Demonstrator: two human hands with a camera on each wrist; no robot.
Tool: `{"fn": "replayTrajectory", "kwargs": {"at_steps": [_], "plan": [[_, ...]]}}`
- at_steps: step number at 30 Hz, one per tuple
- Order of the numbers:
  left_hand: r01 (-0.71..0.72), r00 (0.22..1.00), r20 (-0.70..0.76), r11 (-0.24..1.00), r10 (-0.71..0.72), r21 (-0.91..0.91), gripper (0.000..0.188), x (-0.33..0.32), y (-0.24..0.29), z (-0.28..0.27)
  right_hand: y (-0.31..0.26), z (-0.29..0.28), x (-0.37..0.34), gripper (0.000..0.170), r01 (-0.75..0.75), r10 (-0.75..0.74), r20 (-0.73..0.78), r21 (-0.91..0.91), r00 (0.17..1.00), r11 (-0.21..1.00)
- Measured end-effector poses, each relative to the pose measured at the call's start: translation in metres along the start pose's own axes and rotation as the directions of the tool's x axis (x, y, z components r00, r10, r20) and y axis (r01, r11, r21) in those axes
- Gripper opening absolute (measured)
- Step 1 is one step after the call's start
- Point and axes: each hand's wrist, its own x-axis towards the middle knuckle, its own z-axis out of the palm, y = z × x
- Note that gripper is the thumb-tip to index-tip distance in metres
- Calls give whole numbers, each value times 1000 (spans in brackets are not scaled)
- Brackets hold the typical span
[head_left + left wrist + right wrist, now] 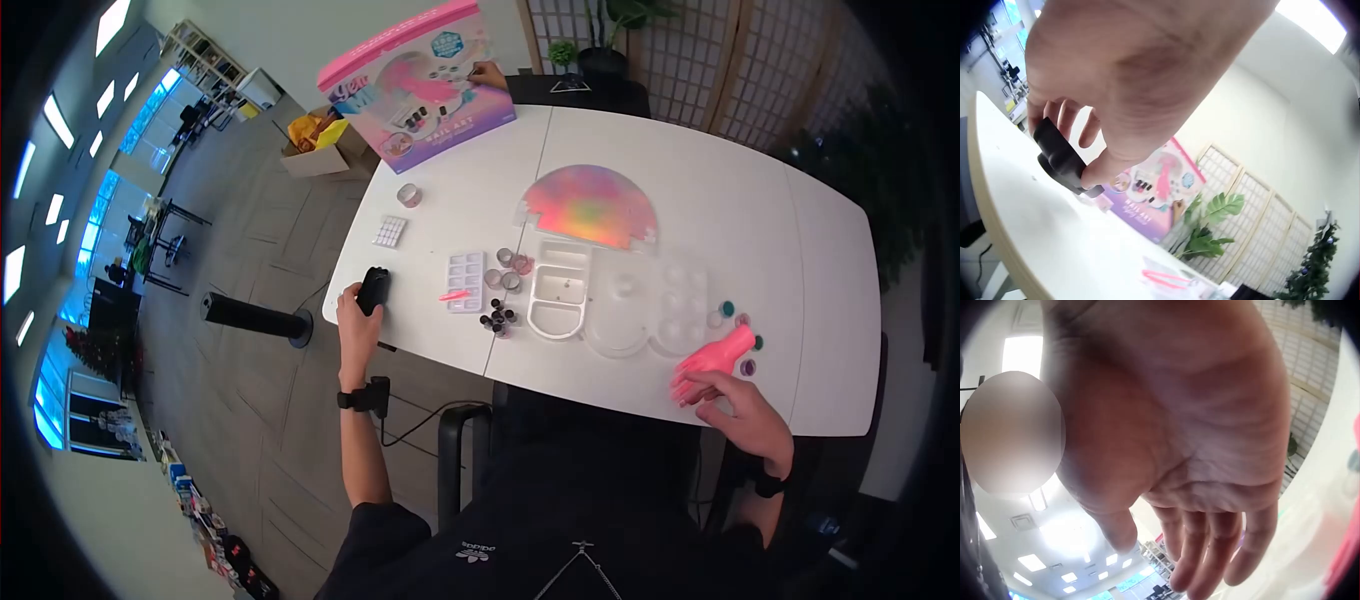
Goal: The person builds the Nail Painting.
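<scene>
At the table's left edge my left hand (358, 325) grips a small black object (374, 290) between thumb and fingers. In the left wrist view that black object (1060, 156) has a stepped, rounded side; its kind cannot be told. My right hand (750, 415) hangs with loosely bent fingers, overlapping the bright pink model hand (722, 357) near the front right edge. The right wrist view shows the palm with nothing in the fingers. Small pots of colour, such as a green one (727, 308), stand around the model hand.
A lidless white tray (560, 288) and clear moulded trays (625, 310) lie mid-table, with a rainbow half-round sheet (592, 205) behind. Dark little bottles (497, 318), clear jars (505, 257) and a nail tray (466, 270) are left of them. A nail art box (420, 85) stands at the back left.
</scene>
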Motion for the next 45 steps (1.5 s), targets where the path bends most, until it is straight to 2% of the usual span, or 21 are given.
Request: {"fn": "replayTrajectory", "kwargs": {"at_steps": [4,5,6,8,9,12,14,15,17,21,23,26,29,32,35,39,41,44,45], "plan": [[-15,999,50,996,11,86,70,18,-19,1,-5,-26,-14,50,11,-21,-91,-110,996,994],[5,998,55,991,-13,135,73,15,0,-9,-1,-33,-17,46,-31,20,-133,-82,991,996],[-56,998,9,979,55,198,72,17,2,-11,0,-40,-19,45,-47,27,-165,-115,986,992],[-217,971,-64,960,232,177,68,34,15,-18,-2,-54,-16,42,-78,36,-223,-184,974,980],[-266,955,-90,951,282,161,56,41,30,-20,-6,-61,-11,40,-96,44,-244,-204,969,974],[-211,968,83,950,235,-232,42,68,98,-25,-17,-85,22,38,-87,30,-232,-239,972,967],[-204,911,257,893,323,-400,38,93,122,-5,-28,-97,55,35,-139,79,-215,-281,973,950],[-190,866,330,858,375,-477,36,105,133,3,-24,-104,73,35,-110,53,-189,-307,981,945],[-191,781,431,831,451,-523,39,131,150,27,-8,-116,113,37,-92,52,-122,-351,991,932],[-40,663,637,868,394,-495,44,157,188,61,1,-127,182,47,-155,180,30,-386,983,910],[-9,593,720,897,361,-442,48,164,200,77,19,-127,211,55,-148,177,59,-331,982,932],[34,541,777,915,322,-402,57,170,209,101,30,-125,235,64,-196,220,71,-255,973,947],[125,451,827,894,336,-431,66,170,210,106,25,-118,246,70,-233,244,70,-135,967,963],[220,416,828,842,375,-492,70,167,213,110,26,-114,251,73,-273,275,67,-30,959,962],[258,456,850,875,264,-410,68,161,235,103,25,-109,251,76,-306,301,62,82,951,949],[380,459,852,810,253,-446,68,164,231,107,23,-106,245,79,-307,306,34,197,951,931],[426,470,850,783,237,-453,70,162,236,108,22,-106,242,78,-243,244,29,250,969,937],[481,435,857,734,275,-480,73,152,257,101,9,-103,237,72,-179,189,-4,308,982,934],[441,444,859,772,257,-459,74,153,260,105,6,-100,236,69,-163,179,-20,323,984,932]]}}
